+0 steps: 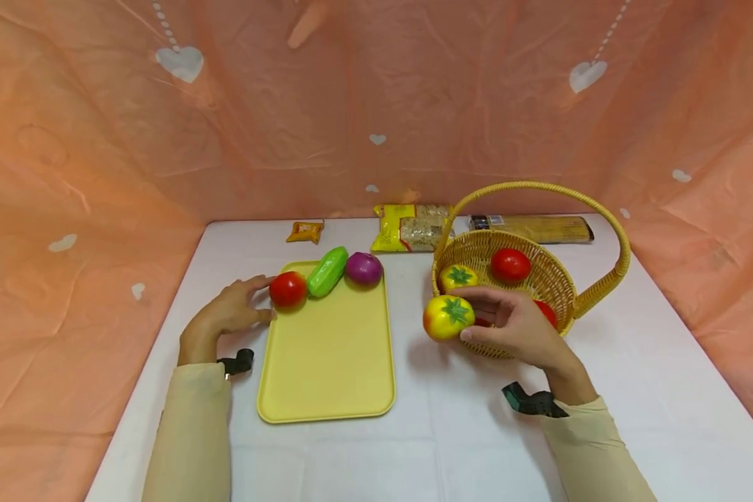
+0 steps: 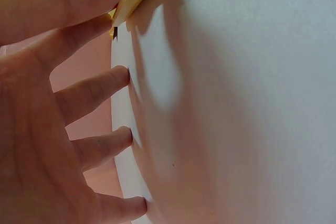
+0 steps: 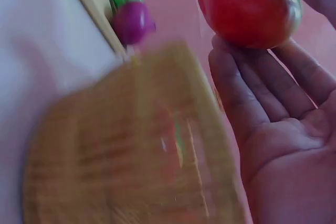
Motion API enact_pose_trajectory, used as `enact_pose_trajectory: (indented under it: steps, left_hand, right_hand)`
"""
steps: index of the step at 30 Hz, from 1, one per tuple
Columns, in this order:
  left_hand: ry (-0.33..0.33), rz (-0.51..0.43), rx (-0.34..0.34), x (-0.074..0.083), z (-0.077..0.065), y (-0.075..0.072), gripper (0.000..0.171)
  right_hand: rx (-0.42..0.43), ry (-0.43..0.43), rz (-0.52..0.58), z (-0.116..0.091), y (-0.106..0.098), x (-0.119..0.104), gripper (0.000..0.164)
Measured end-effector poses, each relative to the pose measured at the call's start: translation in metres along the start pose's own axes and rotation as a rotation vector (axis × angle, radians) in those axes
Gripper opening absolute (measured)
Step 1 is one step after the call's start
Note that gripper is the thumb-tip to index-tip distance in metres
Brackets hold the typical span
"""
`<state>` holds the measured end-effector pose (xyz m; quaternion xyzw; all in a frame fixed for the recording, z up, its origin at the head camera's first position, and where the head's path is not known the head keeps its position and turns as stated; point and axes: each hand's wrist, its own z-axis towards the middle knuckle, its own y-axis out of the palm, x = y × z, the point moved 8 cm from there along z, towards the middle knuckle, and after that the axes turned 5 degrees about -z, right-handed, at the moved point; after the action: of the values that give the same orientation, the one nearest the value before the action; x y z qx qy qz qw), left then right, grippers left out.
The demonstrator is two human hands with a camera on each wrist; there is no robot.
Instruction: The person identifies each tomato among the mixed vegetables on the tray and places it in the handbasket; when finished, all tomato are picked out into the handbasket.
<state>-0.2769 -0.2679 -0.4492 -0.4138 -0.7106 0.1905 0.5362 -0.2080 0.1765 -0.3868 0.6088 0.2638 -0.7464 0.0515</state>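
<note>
My right hand [image 1: 517,328] holds a yellow and red tomato [image 1: 448,318] between thumb and fingers, raised over the left rim of a wicker basket [image 1: 565,272]. From the right wrist view, the red underside of that tomato [image 3: 247,9] shows above the palm. Inside the basket lie another yellow tomato [image 1: 458,277] and red ones [image 1: 511,265], partly covered by my hand. My left hand [image 1: 229,310], fingers spread, rests at the left edge of a yellow tray [image 1: 326,362], close to a red tomato [image 1: 288,290]. A green cucumber [image 1: 328,272] and a purple onion [image 1: 364,269] lie along the tray's far end.
Behind the tray sits a small orange packet [image 1: 305,231]. Farther right are a yellow bag with a clear part [image 1: 408,229] and a long pack of what looks like noodles [image 1: 539,228]. The basket's tall handle [image 1: 539,185] arches over it. A pink curtain [image 1: 288,125] hangs behind the white table.
</note>
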Motion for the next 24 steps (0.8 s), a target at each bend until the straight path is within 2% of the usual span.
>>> enact_pose_trajectory:
  steps: [4,8,12,15,19,21,24]
  left_hand:
    - [0.0,0.005,-0.004,0.0,0.001,0.0,0.079]
    - [0.016,0.015,0.0,0.003,0.001,-0.001,0.078]
    - [0.049,0.024,0.014,0.004,0.0,-0.003,0.078]
    - [0.064,0.028,0.021,0.004,0.0,-0.004,0.078]
    - [0.065,0.024,0.021,0.003,0.0,-0.002,0.078]
    - [0.066,0.025,0.023,0.003,0.001,-0.002,0.078]
    - [0.07,0.025,0.024,0.003,0.001,-0.001,0.078]
  right_hand:
    - [0.063,0.007,-0.07,-0.02,-0.03,0.003,0.053]
    - [0.077,0.084,-0.198,-0.037,-0.054,0.007,0.051]
    - [0.091,0.168,-0.359,-0.045,-0.069,0.011,0.051]
    - [0.089,0.198,-0.436,-0.043,-0.07,0.014,0.051]
    - [0.08,0.207,-0.473,-0.034,-0.062,0.018,0.052]
    - [0.082,0.202,-0.494,-0.028,-0.058,0.018,0.052]
    - [0.093,0.183,-0.583,-0.019,-0.053,0.016,0.054]
